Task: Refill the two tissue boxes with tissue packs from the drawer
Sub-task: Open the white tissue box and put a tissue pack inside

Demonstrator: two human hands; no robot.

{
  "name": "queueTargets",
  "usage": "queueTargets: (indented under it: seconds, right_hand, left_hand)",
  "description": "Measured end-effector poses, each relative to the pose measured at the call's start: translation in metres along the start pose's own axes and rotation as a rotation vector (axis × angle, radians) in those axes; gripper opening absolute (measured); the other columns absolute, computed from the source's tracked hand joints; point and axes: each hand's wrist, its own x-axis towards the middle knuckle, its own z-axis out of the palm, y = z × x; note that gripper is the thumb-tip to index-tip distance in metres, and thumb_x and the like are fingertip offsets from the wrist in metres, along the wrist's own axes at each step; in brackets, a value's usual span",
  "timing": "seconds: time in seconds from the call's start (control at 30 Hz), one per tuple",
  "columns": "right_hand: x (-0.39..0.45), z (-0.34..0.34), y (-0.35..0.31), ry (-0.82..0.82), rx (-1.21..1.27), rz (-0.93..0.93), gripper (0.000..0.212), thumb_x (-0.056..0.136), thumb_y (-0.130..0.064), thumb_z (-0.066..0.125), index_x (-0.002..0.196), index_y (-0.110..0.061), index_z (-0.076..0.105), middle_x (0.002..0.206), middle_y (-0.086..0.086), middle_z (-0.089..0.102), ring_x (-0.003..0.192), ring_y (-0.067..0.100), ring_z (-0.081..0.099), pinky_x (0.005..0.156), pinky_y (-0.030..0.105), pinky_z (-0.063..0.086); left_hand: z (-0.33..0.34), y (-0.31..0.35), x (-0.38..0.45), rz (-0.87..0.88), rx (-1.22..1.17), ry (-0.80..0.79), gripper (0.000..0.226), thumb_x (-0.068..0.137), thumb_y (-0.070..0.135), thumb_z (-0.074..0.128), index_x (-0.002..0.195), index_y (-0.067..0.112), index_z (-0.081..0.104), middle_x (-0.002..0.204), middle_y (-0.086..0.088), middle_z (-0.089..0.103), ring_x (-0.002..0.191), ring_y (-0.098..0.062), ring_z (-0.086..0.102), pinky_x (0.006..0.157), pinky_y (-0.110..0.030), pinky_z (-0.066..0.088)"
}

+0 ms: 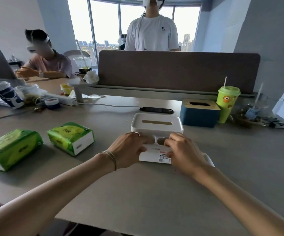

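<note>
A white tissue box (156,128) stands in the middle of the table, its slotted top facing up. At its near side is a white panel with a barcode sticker (163,155) and two finger recesses. My left hand (129,148) and my right hand (184,151) both grip this panel, fingers in the recesses. A blue tissue box with a wooden slotted lid (200,114) stands behind it to the right. Two green tissue packs lie to the left, one near the table's left edge (13,147) and one closer to the box (71,137).
A green cup with a straw (227,104) stands right of the blue box, beside clutter with clips. A black phone (156,110) lies behind the white box. A brown divider (178,70) closes the far side. One person sits at the left; another stands behind the divider.
</note>
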Motion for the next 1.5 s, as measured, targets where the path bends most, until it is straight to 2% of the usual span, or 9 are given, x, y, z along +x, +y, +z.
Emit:
queueTargets:
  seconds: [0.33, 0.53, 0.67, 0.87, 0.97, 1.1, 1.23, 1.37, 1.5]
  right_hand:
    - [0.000, 0.006, 0.001, -0.008, 0.026, -0.025, 0.028, 0.080, -0.009, 0.079, 0.105, -0.009, 0.066, 0.101, 0.003, 0.064, 0.098, 0.022, 0.061, 0.084, 0.039, 0.054]
    - [0.001, 0.004, 0.000, -0.017, 0.019, -0.010, 0.026, 0.079, -0.004, 0.079, 0.102, -0.006, 0.066, 0.101, 0.006, 0.064, 0.098, 0.024, 0.060, 0.079, 0.025, 0.040]
    - [0.001, 0.003, -0.001, -0.029, 0.013, -0.017, 0.028, 0.081, -0.005, 0.078, 0.106, -0.007, 0.065, 0.105, 0.005, 0.063, 0.102, 0.022, 0.057, 0.081, 0.020, 0.034]
    - [0.004, -0.006, -0.002, -0.055, 0.019, -0.013, 0.034, 0.083, -0.016, 0.079, 0.113, -0.011, 0.064, 0.106, 0.000, 0.062, 0.103, 0.016, 0.057, 0.086, 0.024, 0.044]
    - [0.008, -0.012, -0.001, -0.013, 0.097, -0.016, 0.016, 0.090, -0.025, 0.073, 0.104, -0.016, 0.069, 0.093, -0.006, 0.060, 0.087, 0.013, 0.057, 0.074, 0.025, 0.043]
    - [0.013, -0.015, 0.005, 0.062, 0.036, -0.100, 0.013, 0.094, -0.016, 0.065, 0.095, -0.010, 0.077, 0.083, 0.002, 0.061, 0.082, 0.023, 0.059, 0.070, 0.037, 0.050]
    - [0.014, -0.028, 0.006, 0.216, 0.012, -0.131, 0.010, 0.091, -0.012, 0.070, 0.089, -0.005, 0.076, 0.082, 0.004, 0.062, 0.080, 0.022, 0.057, 0.063, 0.040, 0.052]
    - [0.005, -0.053, 0.014, 0.317, -0.037, -0.150, 0.005, 0.087, -0.008, 0.073, 0.091, -0.005, 0.074, 0.083, 0.005, 0.063, 0.082, 0.023, 0.057, 0.064, 0.031, 0.046]
    - [-0.024, -0.074, 0.044, 0.339, -0.082, -0.094, 0.008, 0.089, -0.009, 0.068, 0.094, -0.005, 0.072, 0.088, 0.006, 0.062, 0.087, 0.024, 0.057, 0.069, 0.037, 0.050]
  left_hand:
    - [0.013, 0.002, -0.001, 0.018, 0.012, 0.123, 0.033, 0.082, 0.007, 0.072, 0.115, 0.011, 0.070, 0.106, -0.012, 0.070, 0.094, -0.036, 0.066, 0.076, -0.038, 0.055]
    - [0.011, 0.001, 0.001, -0.015, -0.017, 0.131, 0.041, 0.083, 0.012, 0.072, 0.123, 0.018, 0.069, 0.117, -0.004, 0.069, 0.105, -0.027, 0.064, 0.087, -0.033, 0.052]
    - [0.010, 0.002, 0.002, -0.015, -0.005, 0.131, 0.037, 0.083, 0.015, 0.073, 0.119, 0.019, 0.069, 0.114, -0.003, 0.069, 0.103, -0.025, 0.064, 0.084, -0.030, 0.050]
    - [0.001, 0.001, 0.009, -0.045, -0.028, 0.133, 0.024, 0.076, 0.027, 0.081, 0.087, 0.022, 0.061, 0.090, 0.003, 0.064, 0.082, -0.023, 0.061, 0.066, -0.029, 0.044]
    - [-0.009, 0.002, 0.014, -0.025, -0.042, 0.119, 0.018, 0.085, 0.041, 0.074, 0.087, 0.024, 0.067, 0.084, 0.012, 0.059, 0.074, -0.015, 0.058, 0.063, -0.028, 0.045]
    - [-0.012, 0.005, 0.015, 0.035, 0.067, 0.152, 0.008, 0.091, 0.027, 0.065, 0.093, 0.024, 0.072, 0.095, 0.009, 0.065, 0.077, -0.022, 0.062, 0.065, -0.034, 0.051]
    - [-0.021, 0.015, 0.019, 0.057, 0.103, 0.299, 0.003, 0.086, 0.020, 0.070, 0.086, 0.020, 0.073, 0.092, 0.004, 0.067, 0.073, -0.024, 0.063, 0.056, -0.027, 0.042]
    - [-0.030, 0.034, 0.029, 0.103, 0.088, 0.390, 0.005, 0.087, 0.023, 0.070, 0.087, 0.018, 0.073, 0.091, 0.004, 0.066, 0.071, -0.022, 0.063, 0.057, -0.025, 0.039]
    - [-0.022, 0.073, 0.051, 0.163, 0.056, 0.399, 0.008, 0.090, 0.025, 0.067, 0.088, 0.019, 0.072, 0.093, 0.004, 0.065, 0.071, -0.020, 0.062, 0.054, -0.029, 0.042]
